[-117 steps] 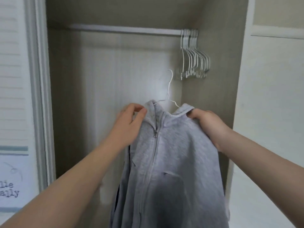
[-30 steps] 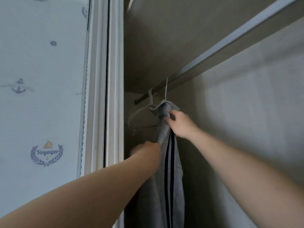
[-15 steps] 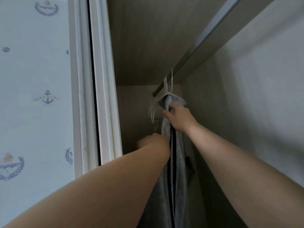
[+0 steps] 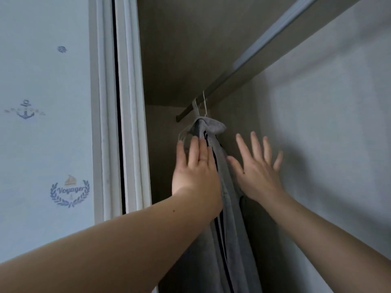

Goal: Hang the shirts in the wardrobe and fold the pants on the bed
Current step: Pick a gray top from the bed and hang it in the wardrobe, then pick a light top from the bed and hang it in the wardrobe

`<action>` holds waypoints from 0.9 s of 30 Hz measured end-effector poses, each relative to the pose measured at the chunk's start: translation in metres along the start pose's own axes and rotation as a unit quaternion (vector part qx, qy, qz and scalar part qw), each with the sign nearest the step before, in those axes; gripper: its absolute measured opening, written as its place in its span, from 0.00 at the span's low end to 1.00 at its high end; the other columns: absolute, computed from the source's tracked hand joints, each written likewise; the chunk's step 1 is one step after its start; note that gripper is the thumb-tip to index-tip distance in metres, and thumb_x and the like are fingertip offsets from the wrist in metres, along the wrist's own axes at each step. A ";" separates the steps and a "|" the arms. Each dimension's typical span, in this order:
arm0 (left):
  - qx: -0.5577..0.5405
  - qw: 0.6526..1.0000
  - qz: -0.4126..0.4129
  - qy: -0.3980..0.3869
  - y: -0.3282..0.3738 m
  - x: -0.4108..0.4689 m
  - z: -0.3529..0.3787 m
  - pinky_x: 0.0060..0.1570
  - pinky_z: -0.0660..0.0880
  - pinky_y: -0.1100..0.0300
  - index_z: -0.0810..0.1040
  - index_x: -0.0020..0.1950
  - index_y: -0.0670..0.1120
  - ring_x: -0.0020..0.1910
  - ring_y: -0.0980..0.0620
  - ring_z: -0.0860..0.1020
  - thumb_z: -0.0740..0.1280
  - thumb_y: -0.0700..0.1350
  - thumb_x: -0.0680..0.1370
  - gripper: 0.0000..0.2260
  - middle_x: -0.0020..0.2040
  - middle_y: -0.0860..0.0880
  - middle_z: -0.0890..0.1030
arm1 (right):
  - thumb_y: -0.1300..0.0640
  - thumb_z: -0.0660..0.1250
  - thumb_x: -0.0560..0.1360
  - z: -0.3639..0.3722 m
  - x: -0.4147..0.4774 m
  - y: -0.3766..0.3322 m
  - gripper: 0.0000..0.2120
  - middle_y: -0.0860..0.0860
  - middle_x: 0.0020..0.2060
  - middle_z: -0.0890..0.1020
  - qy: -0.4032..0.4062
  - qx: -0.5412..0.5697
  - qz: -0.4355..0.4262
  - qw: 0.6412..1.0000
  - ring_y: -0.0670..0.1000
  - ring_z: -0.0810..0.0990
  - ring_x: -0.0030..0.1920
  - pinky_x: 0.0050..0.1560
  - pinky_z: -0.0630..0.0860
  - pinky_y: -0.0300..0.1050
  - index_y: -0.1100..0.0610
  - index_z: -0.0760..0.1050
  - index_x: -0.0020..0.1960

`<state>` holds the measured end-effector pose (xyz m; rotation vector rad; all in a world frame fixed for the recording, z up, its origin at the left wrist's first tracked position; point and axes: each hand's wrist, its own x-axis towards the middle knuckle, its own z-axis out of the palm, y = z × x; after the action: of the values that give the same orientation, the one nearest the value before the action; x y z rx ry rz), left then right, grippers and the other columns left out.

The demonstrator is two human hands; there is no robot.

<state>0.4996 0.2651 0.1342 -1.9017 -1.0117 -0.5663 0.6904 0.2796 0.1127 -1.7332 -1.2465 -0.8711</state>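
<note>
A grey zip-up shirt (image 4: 229,218) with dark stripes hangs on a white wire hanger (image 4: 204,106) from the wardrobe rail (image 4: 260,47), at the rail's far left end. My left hand (image 4: 195,170) is spread flat with straight fingers against the garment's left side. To the right of the garment, my right hand (image 4: 257,166) is held with fingers spread and holds nothing. More white hangers (image 4: 186,132) show just left of the shirt's collar.
The white wardrobe door frame (image 4: 129,102) stands to the left, beside pale wallpaper (image 4: 42,123) with anchor and "Voyager" prints. The wardrobe's back wall (image 4: 328,123) fills the right side. Its top panel (image 4: 190,39) is overhead.
My right hand has let go of the shirt's collar and opened beside it. My left hand has risen from lower on the garment and now lies flat against its side.
</note>
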 end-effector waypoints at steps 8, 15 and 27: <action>-0.020 0.996 0.036 0.079 -0.030 -0.090 -0.048 0.68 0.21 0.39 0.31 0.79 0.42 0.75 0.39 0.24 0.48 0.65 0.82 0.40 0.79 0.41 0.28 | 0.25 0.31 0.75 -0.058 -0.062 -0.035 0.34 0.46 0.81 0.38 0.013 -0.019 -0.011 1.000 0.52 0.34 0.79 0.73 0.36 0.70 0.36 0.34 0.78; -0.066 0.995 0.031 0.070 -0.121 -0.202 -0.061 0.75 0.32 0.35 0.27 0.79 0.47 0.75 0.39 0.24 0.41 0.70 0.78 0.40 0.79 0.44 0.27 | 0.28 0.35 0.77 -0.110 -0.152 -0.138 0.34 0.46 0.81 0.40 -0.014 -0.008 -0.030 0.999 0.54 0.37 0.80 0.74 0.37 0.68 0.37 0.35 0.79; -0.195 0.974 -0.034 -0.110 -0.279 -0.549 -0.062 0.78 0.45 0.36 0.43 0.83 0.49 0.81 0.42 0.39 0.50 0.71 0.77 0.42 0.83 0.49 0.40 | 0.27 0.34 0.76 -0.185 -0.381 -0.397 0.34 0.43 0.81 0.42 -0.221 0.116 -0.181 0.951 0.50 0.38 0.81 0.76 0.36 0.64 0.37 0.39 0.80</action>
<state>-0.0395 0.0570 -0.0876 -2.3222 -1.1771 -0.6410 0.1915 0.0342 -0.0552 -1.5802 -1.9272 -0.5124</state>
